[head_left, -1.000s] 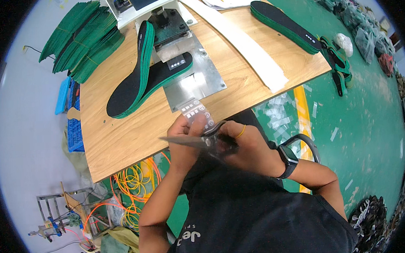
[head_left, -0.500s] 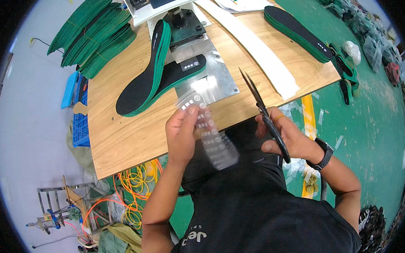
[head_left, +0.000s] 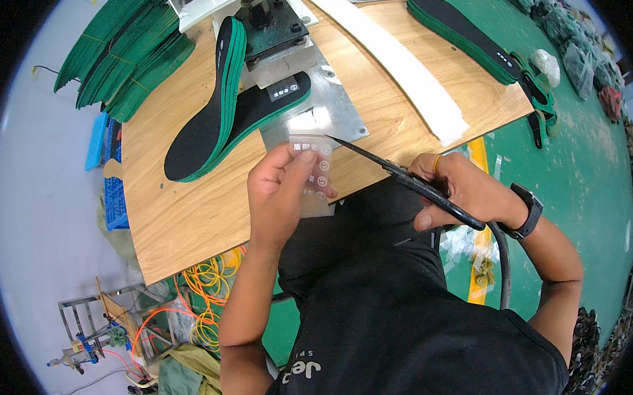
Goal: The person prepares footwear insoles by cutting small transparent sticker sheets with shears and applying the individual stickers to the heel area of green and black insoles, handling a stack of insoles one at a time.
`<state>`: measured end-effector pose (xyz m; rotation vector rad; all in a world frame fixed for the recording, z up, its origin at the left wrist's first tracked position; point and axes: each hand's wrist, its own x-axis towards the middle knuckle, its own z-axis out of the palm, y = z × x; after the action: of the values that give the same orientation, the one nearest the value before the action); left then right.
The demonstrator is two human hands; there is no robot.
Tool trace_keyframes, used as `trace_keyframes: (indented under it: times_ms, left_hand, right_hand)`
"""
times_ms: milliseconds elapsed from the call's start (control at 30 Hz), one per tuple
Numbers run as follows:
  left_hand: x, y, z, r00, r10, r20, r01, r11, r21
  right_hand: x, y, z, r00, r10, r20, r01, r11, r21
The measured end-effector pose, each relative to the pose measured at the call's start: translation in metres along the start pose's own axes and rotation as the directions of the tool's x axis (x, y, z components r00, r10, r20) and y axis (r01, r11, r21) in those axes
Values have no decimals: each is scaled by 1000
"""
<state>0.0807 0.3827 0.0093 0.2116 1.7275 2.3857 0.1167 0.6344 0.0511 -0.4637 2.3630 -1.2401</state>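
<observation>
Between the thumb and fingers of my left hand [head_left: 282, 188] is a clear strip of printed transfer labels [head_left: 317, 170], its lower end hanging past the table edge. My right hand [head_left: 464, 187] grips black scissors [head_left: 407, 176], their blade tips reaching the top end of the strip. Beyond, a black insole with a green edge [head_left: 270, 104] lies with its heel on the metal plate [head_left: 337, 112] of a press [head_left: 270, 30], a clear label piece on that heel. A stack of such insoles [head_left: 217, 110] leans over it on the left.
Bundled green insoles [head_left: 123, 58] are piled at the far left. A white strip of material [head_left: 395, 67] crosses the wooden table [head_left: 190, 224]; another insole stack [head_left: 461, 36] lies at the right edge. Orange and yellow hoses [head_left: 208, 294] tangle on the floor at lower left.
The scissors have swung left, bringing their tips to the label strip's top end. My left hand has drawn the strip slightly upward and straightened it. The whole view has shifted a little.
</observation>
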Motion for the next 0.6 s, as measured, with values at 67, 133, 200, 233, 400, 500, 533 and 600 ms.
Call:
trace_keyframes:
  times_ms: [67, 133, 200, 233, 400, 500, 533, 600]
  left_hand:
    - [1, -4, -1, 1000, -23, -8, 23, 999, 36]
    - [0, -6, -1, 999, -47, -9, 48, 997, 55]
    - [0, -6, 0, 997, -74, 3, 73, 996, 54]
    - [-1, -6, 1, 997, -79, 2, 79, 996, 44]
    - [-2, -9, 2, 996, -77, -34, 79, 995, 65]
    - [-3, -10, 5, 997, -65, -31, 67, 994, 80]
    - [-4, -9, 5, 997, -76, -21, 77, 995, 70]
    - [-6, -8, 5, 995, -96, 0, 96, 994, 51]
  right_hand:
    - [2, 0, 1, 1000, -15, 8, 15, 1000, -20]
    - [5, 0, 3, 999, -35, 12, 35, 999, -8]
    - [6, 3, 6, 1000, -21, 11, 20, 999, 41]
    - [7, 4, 8, 1000, -14, 10, 13, 998, 65]
    - [8, 6, 10, 999, -18, 46, 15, 998, 64]
    - [9, 4, 12, 999, -15, 52, 10, 997, 79]
    - [9, 4, 12, 999, -18, 49, 14, 997, 82]
    - [9, 5, 14, 999, -39, 34, 36, 995, 90]
